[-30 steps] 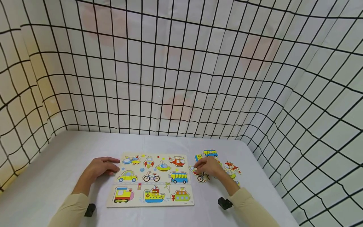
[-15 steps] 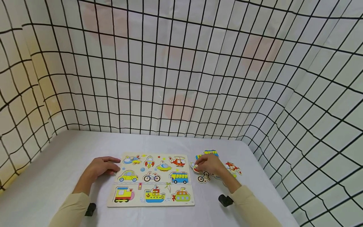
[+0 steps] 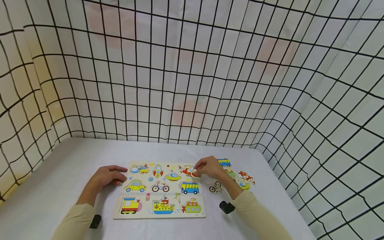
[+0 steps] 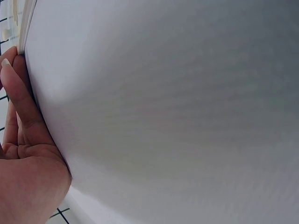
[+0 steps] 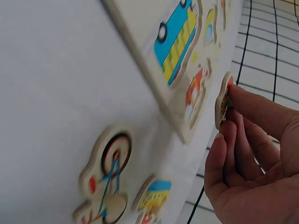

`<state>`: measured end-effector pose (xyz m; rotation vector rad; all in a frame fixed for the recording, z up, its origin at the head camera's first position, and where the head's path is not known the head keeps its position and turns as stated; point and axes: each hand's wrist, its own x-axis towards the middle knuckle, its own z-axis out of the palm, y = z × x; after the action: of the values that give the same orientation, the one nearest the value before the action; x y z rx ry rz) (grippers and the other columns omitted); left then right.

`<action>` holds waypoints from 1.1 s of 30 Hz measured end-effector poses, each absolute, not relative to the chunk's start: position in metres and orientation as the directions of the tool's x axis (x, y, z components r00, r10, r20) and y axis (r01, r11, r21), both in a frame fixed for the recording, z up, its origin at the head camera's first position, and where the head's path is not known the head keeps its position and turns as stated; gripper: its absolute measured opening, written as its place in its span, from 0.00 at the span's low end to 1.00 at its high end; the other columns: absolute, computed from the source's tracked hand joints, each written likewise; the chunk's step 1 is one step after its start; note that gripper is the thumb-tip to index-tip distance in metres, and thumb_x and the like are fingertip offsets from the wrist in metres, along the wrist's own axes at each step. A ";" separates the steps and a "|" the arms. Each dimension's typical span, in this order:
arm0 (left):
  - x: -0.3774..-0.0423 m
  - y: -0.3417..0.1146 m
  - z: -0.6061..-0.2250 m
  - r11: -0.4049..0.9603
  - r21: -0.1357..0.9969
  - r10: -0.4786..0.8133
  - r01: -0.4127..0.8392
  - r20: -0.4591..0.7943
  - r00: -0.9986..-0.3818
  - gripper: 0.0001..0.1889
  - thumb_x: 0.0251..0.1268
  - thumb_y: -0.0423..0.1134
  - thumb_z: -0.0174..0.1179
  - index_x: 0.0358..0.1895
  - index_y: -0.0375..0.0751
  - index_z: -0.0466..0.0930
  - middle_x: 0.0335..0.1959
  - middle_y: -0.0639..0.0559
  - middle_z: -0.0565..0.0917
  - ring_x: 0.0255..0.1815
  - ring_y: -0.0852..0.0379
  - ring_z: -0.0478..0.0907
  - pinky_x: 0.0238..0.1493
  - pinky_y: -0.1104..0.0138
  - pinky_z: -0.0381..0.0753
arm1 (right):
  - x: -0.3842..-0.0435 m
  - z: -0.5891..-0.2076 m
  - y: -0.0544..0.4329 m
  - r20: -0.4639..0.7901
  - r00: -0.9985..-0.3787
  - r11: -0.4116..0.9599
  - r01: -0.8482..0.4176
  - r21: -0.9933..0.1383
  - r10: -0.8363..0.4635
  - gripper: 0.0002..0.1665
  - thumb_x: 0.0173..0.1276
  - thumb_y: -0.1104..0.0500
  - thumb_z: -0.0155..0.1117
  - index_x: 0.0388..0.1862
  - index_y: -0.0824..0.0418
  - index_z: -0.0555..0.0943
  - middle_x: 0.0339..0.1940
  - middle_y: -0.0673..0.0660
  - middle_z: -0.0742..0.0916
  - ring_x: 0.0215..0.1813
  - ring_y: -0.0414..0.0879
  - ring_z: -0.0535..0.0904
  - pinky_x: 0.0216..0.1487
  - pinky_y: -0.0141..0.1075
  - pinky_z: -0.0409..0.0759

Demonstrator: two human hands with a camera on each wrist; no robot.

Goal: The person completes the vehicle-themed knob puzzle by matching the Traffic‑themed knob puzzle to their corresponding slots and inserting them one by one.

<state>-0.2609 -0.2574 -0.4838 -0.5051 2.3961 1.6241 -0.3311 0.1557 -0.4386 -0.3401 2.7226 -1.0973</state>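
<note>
Pinching a wooden piece above a puzzle board

Head view: the right hand holds the piece over the board's helicopter picture; an off-centre pinch would probably let it tilt or slip. The left hand lies relaxed by the board's left edge. Left wrist view: that hand stretches toward the edge, contact uncertain. Right wrist view: bent fingers grip the piece, seen nearly edge-on.

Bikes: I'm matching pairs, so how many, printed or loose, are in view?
2: printed bike on the board; loose bike to its right. Others may be hidden.
</note>
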 end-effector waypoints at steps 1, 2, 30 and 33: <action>-0.261 -0.258 -0.484 0.339 0.857 -0.167 -0.388 -0.351 -0.921 0.27 0.56 0.38 0.71 0.61 0.34 0.81 0.44 0.40 0.88 0.28 0.52 0.81 0.36 0.66 0.78 | -0.332 -0.439 0.150 -0.081 -0.953 0.698 -0.153 -0.699 -0.290 0.09 0.55 0.58 0.80 0.35 0.55 0.89 0.30 0.48 0.89 0.33 0.43 0.81 0.37 0.35 0.76; -0.261 -0.258 -0.485 0.340 0.856 -0.167 -0.389 -0.352 -0.921 0.27 0.56 0.38 0.71 0.61 0.34 0.81 0.44 0.41 0.88 0.28 0.52 0.81 0.37 0.66 0.78 | -0.332 -0.440 0.145 -0.079 -0.952 0.693 -0.158 -0.703 -0.297 0.09 0.55 0.58 0.80 0.35 0.55 0.89 0.30 0.48 0.89 0.33 0.43 0.81 0.37 0.35 0.76; -0.258 -0.257 -0.480 0.332 0.861 -0.157 -0.385 -0.352 -0.923 0.28 0.57 0.40 0.71 0.62 0.35 0.80 0.36 0.49 0.87 0.27 0.55 0.80 0.36 0.66 0.75 | -0.329 -0.472 0.029 -0.001 -0.962 0.606 -0.171 -0.777 -0.273 0.09 0.51 0.57 0.83 0.28 0.55 0.89 0.23 0.48 0.88 0.30 0.40 0.79 0.34 0.33 0.76; -0.258 -0.257 -0.481 0.327 0.861 -0.158 -0.390 -0.357 -0.921 0.28 0.57 0.40 0.71 0.62 0.35 0.80 0.37 0.48 0.87 0.27 0.54 0.81 0.37 0.66 0.76 | -0.329 -0.473 0.022 0.005 -0.965 0.628 -0.175 -0.759 -0.264 0.08 0.51 0.57 0.83 0.27 0.54 0.89 0.24 0.47 0.87 0.31 0.39 0.78 0.36 0.33 0.76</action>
<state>-0.2584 -0.2575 -0.4814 -0.4999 2.3816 1.6362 -0.3295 0.0221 -0.4730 -0.3704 2.7369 -1.2583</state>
